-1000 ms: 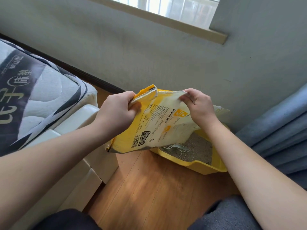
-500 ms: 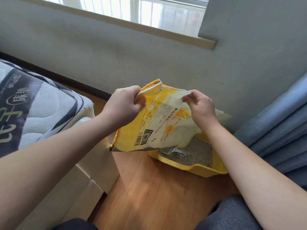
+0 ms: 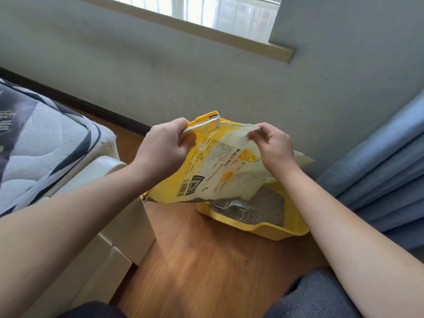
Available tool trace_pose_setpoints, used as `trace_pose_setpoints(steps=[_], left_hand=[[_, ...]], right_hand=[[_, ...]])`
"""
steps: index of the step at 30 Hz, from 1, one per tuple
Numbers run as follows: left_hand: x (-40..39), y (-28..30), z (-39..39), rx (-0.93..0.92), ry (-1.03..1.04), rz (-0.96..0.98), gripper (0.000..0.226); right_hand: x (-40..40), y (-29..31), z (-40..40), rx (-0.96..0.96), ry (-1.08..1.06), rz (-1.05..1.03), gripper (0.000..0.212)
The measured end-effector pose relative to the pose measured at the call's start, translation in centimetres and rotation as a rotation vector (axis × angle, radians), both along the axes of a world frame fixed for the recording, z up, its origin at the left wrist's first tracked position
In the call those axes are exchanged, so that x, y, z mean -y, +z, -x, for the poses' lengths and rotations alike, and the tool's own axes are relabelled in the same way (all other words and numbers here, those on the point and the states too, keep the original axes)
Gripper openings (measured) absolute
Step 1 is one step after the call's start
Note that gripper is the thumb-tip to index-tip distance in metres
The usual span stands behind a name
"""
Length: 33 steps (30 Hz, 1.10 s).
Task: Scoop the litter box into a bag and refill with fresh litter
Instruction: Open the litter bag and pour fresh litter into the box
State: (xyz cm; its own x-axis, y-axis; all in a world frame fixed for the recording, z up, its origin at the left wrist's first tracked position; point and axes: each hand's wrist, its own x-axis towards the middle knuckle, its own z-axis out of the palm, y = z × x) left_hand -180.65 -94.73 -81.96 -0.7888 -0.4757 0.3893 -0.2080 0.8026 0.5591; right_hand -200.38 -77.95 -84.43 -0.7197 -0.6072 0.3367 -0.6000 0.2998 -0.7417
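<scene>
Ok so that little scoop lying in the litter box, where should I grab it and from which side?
Probably by the plain handle end of the scoop, coming from above on the open right of the litter box. Its slotted head points left under the hanging litter bag, which both the left hand and right hand hold, so the left is blocked.

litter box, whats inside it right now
Grey litter fills the yellow litter box, with a pale scoop lying on it. The litter bag held above hides the box's far part.
</scene>
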Motion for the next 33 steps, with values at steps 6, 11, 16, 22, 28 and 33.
trace_pose_setpoints(steps=[6,11,16,22,28,33], left_hand=[[0.7,0.4,0.4,-0.044,0.044,0.001,0.01],[0.6,0.4,0.5,-0.056,0.049,0.006,0.012],[0.4,0.2,0.6,-0.06,0.046,0.005,0.013],[0.1,-0.1,0.7,-0.031,0.032,-0.005,0.013],[-0.4,0.0,0.7,-0.02,-0.014,-0.02,0.013],[-0.6,0.2,0.4,-0.036,-0.029,-0.029,0.015]], right_hand=[[0.3,0.2,0.0,0.016,0.004,0.024,0.014],[0.4,0.2,0.1,-0.007,0.001,0.036,0.014],[0.8,0.1,0.4,-0.05,-0.02,0.065,0.014],[0.1,0.3,0.9,-0.096,-0.032,0.031,0.016],[-1.6,1.2,0.8,-0.151,-0.015,-0.003,0.016],[-2.8,2.1,0.3,-0.159,-0.002,-0.009,0.014]])
